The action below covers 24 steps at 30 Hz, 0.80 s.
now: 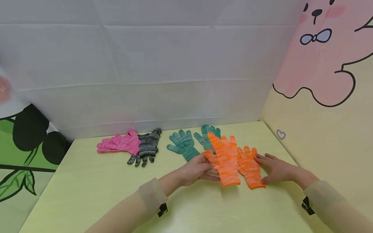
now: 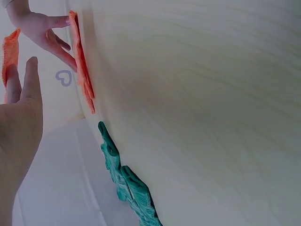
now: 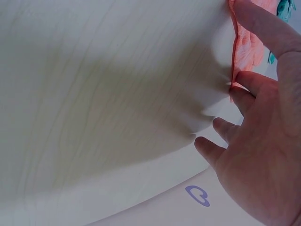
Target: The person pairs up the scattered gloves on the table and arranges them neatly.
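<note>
Work on the orange pair appears to be in its middle stage. One orange glove [image 1: 228, 161] is held up off the table [image 1: 102, 181], toward its right edge, by the left hand [image 1: 196, 170], whose fingers are partly tucked behind it in a light grip. The second orange glove [image 1: 250, 168] lies flat beside it, touched along its outer side by the right hand [image 1: 278, 168], which is spread wide and seems not to be closed on anything. The green gloves [image 1: 185, 144] are laid out flat near the back edge, and may be judged sorted but not stacked. Farther left along that edge, the pink gloves [image 1: 122, 142] are overlapped with the black-and-grey gloves [image 1: 149, 145]; whether these have been dealt with cannot be told. The held glove, at least, is left to be set down.
</note>
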Motion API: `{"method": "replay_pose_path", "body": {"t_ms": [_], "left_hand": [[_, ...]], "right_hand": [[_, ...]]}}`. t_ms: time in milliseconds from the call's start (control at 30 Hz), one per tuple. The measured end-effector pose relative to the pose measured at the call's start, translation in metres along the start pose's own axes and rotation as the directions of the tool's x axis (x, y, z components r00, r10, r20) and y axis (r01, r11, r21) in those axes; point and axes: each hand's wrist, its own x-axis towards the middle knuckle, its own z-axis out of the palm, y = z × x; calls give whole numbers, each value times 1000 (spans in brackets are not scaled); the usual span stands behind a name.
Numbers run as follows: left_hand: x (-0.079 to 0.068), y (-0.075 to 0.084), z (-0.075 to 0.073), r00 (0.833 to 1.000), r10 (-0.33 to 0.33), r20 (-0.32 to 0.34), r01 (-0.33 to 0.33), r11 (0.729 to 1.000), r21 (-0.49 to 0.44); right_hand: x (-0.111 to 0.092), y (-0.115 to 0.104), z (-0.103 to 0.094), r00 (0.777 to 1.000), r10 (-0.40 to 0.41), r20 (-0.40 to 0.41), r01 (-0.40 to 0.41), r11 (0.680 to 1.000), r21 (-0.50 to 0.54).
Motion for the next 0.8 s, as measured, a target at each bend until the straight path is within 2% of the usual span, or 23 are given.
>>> {"method": "replay_pose_path", "body": {"t_ms": [467,800], "left_hand": [[47,-11,31,999,21,32,-17,994,-109],[79,-29,43,997,3,-74,-13,991,-135]], "right_hand": [[0,1,-3,1000,14,9,-14,1000,28],[0,7,-1,999,-4,-33,4,1000,17]]}}
